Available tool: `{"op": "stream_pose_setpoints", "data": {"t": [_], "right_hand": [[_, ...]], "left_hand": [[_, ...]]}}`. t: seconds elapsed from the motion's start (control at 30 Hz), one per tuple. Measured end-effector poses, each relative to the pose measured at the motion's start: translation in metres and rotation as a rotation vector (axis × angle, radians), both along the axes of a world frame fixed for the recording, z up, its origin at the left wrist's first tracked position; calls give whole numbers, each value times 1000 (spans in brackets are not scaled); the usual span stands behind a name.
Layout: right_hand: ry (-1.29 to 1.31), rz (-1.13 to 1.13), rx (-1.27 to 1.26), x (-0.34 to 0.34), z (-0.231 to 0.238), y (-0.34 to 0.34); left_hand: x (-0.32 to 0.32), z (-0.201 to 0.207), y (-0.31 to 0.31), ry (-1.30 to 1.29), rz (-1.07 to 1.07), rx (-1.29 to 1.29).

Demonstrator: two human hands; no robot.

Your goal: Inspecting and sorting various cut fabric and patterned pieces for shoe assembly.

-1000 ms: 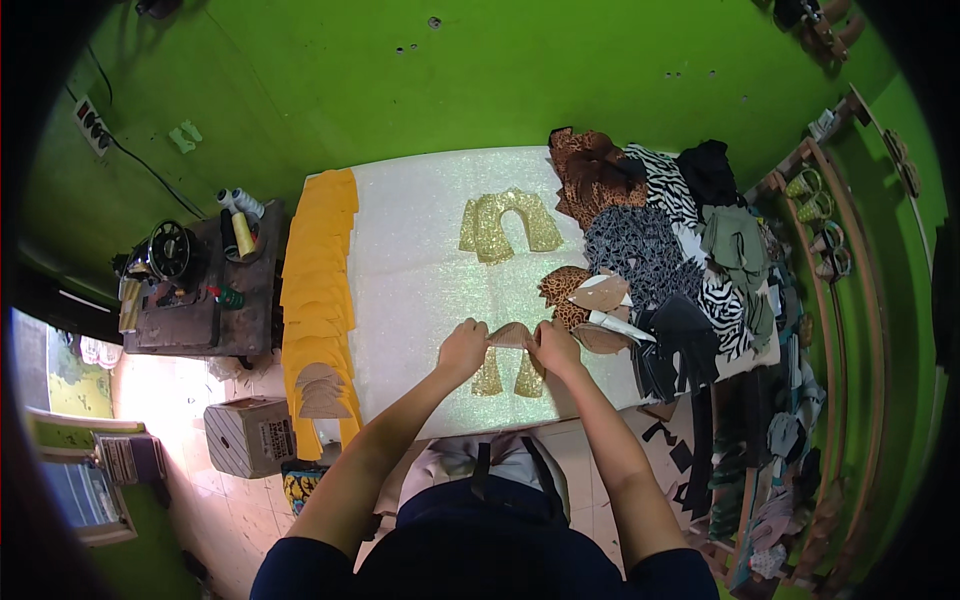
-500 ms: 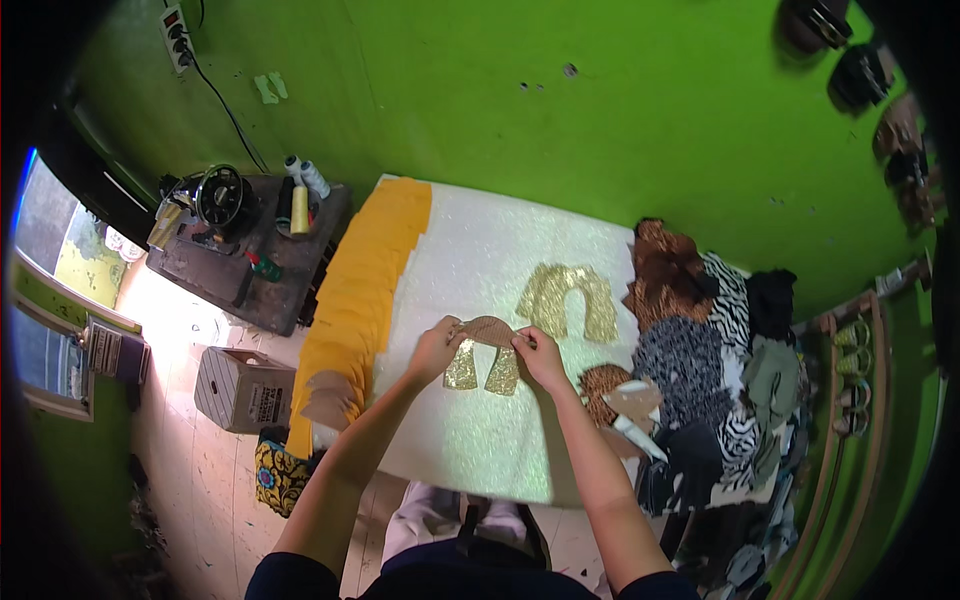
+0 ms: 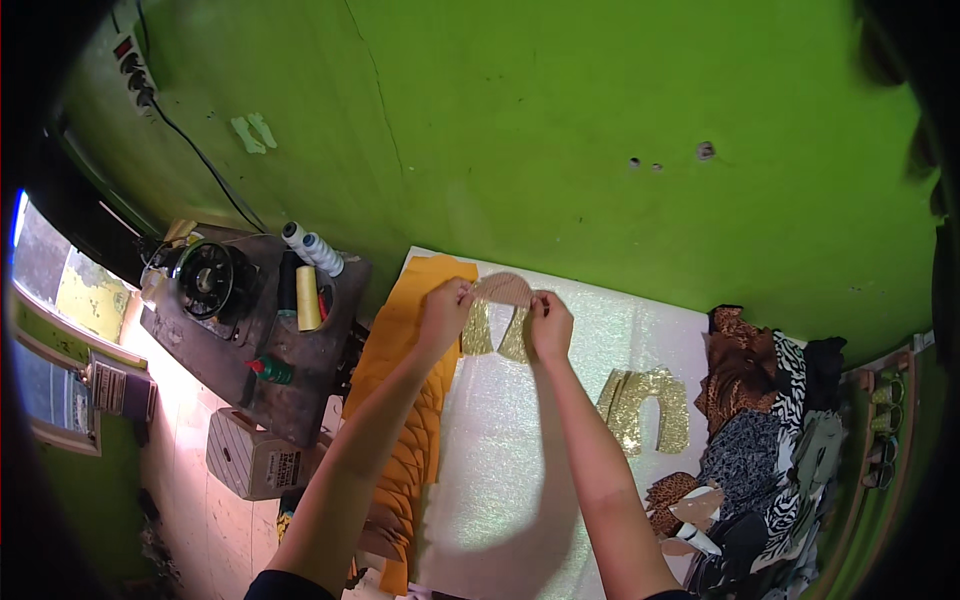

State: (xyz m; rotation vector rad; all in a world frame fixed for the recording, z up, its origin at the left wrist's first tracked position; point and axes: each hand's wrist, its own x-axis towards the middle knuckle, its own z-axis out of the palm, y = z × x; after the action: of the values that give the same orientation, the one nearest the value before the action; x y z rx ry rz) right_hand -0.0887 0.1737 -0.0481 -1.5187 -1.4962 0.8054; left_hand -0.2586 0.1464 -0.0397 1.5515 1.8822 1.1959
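Note:
Both my hands hold up a brown half-moon piece [image 3: 503, 289] together with a gold glittery arch-shaped cutout [image 3: 478, 333], whose two legs hang below it. My left hand [image 3: 441, 315] pinches the left end where the two pieces meet, and my right hand [image 3: 550, 326] pinches the right end. They are near the far edge of the white shimmering tabletop [image 3: 490, 510]. Several more gold arch cutouts [image 3: 673, 405] lie overlapping on the table to the right. A long row of overlapping yellow-orange pieces [image 3: 400, 385] runs down the left side, with brown pieces [image 3: 382, 530] on its near end.
To the left stands a dark sewing machine table [image 3: 315, 385] with a black handwheel [image 3: 207, 280] and thread cones [image 3: 307, 298]; a box [image 3: 250, 455] is below. Leopard, zebra and dark fabric pieces [image 3: 740, 440] crowd the right edge, near a white-handled tool [image 3: 698, 539]. A green wall [image 3: 560, 130] rises behind.
My hands have carried the brown and gold pieces away from me toward the table's far edge, nearer the yellow-orange row. The head view has shifted too.

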Motion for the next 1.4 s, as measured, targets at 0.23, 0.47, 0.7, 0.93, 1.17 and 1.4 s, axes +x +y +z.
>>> {"op": "stream_pose_setpoints", "data": {"t": [0.23,0.47,0.7,0.93,1.17,1.4], "right_hand": [[-115,-51,86,-14,-9,39],[-354,-47,294,-21,-9,34],[-737,247,604,-14,-9,28],[-711,251,481,-1,-4,20],[-488,78,395,63,9,-38],[-617,-5,218,176,31,-79]], "left_hand": [[-13,-11,42,163,-47,-26],[0,-1,35,513,-3,-80],[6,-6,33,926,-360,146],[24,-3,26,934,-341,127],[110,12,-16,617,-454,168],[218,7,-46,442,-530,130]]}}
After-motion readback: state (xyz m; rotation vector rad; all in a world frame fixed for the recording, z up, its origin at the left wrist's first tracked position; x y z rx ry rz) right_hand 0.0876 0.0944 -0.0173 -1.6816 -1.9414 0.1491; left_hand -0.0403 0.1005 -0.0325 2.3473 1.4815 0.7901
